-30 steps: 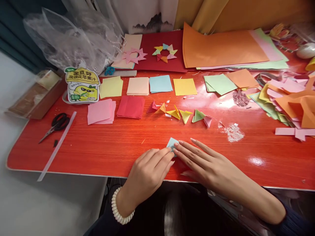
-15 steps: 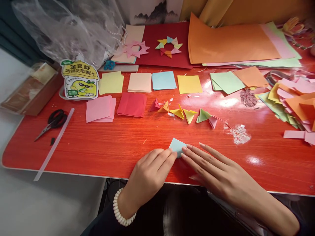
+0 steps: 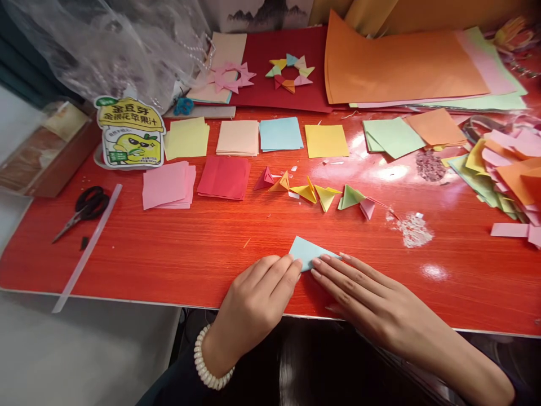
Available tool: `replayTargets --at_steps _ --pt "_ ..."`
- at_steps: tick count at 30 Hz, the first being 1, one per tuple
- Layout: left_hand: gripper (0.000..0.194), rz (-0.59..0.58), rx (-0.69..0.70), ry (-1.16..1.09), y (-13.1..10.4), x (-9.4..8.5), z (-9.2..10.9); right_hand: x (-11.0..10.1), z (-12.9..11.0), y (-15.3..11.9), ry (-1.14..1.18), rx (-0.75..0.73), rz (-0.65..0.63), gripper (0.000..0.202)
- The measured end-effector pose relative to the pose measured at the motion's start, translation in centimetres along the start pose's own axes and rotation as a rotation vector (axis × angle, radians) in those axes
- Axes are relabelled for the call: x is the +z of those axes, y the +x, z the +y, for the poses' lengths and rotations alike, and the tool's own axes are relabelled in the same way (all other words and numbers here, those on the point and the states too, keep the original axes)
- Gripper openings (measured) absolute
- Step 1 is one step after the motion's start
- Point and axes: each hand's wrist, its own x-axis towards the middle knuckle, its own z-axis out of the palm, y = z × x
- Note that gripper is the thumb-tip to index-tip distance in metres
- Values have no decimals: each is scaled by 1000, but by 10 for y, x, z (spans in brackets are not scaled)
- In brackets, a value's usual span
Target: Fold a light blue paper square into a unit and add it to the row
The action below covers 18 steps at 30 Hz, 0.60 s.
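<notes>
A small folded sheet of light-blue paper (image 3: 305, 253) lies on the red table near its front edge, its pointed corner facing away from me. My left hand (image 3: 262, 293) has its fingers curled together on the paper's left end, gripping it; the thumb is hidden. Flat across the right end rests my right hand (image 3: 372, 299), fingers stretched out and covering part of the sheet. Beyond the hands stands a row of small folded paper triangles, among them a yellow triangle (image 3: 326, 197) and a green triangle (image 3: 350, 198).
Square paper stacks lie behind, including a red stack (image 3: 224, 178) and a blue stack (image 3: 281, 134). Scissors (image 3: 84, 208) and a pale strip (image 3: 88, 248) are at left. Paper scraps (image 3: 515, 175) pile up at right. A multicoloured paper ring (image 3: 305, 72) rests on red card.
My right hand's fingers have spread and shifted slightly on the blue paper, so more of its upper edge shows. The left hand stays in place. The view has shifted slightly.
</notes>
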Motion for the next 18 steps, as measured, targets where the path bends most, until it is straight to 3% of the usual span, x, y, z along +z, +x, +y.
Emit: replayTargets --at_steps 18 --pt "30 11 -14 -15 3 -1 0 1 -2 2 48 32 7 45"
